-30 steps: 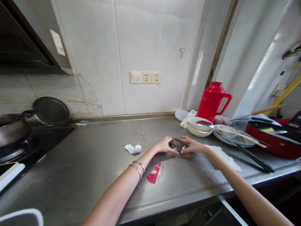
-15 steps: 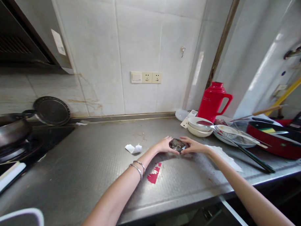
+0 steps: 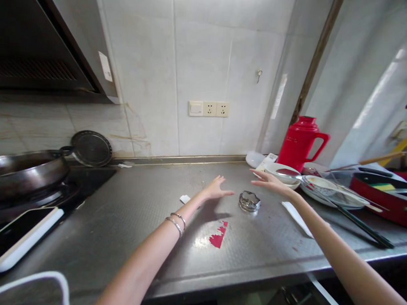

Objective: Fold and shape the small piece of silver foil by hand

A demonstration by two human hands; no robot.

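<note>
A small round glass dish (image 3: 249, 201) with a notched, wavy rim, much like an ashtray, rests on the steel counter (image 3: 137, 226). Just left of it, my left hand (image 3: 217, 189) hovers with thumb and fingers spread, holding nothing. My right hand (image 3: 269, 179) is above and to the right of the dish, its fingers stretched out and apart, also without anything in it. Neither hand touches the dish. In front of it and to the left lies a torn red scrap (image 3: 218, 234). A crumpled white tissue (image 3: 185, 199) is partly hidden behind my left wrist.
On the right stand a red thermos (image 3: 295, 147), stacked bowls (image 3: 283, 169), plates with utensils, and a red pan (image 3: 382, 199). Folded white paper (image 3: 297, 219) lies under my right forearm. At left are a pan (image 3: 29, 168) on the stove, a black lid (image 3: 92, 148) and a white-edged device (image 3: 30, 244).
Both hands have let go of the glass dish and drawn apart, left hand to the left, right hand up and to the right. The dish stays on the counter. The view has shifted slightly left.
</note>
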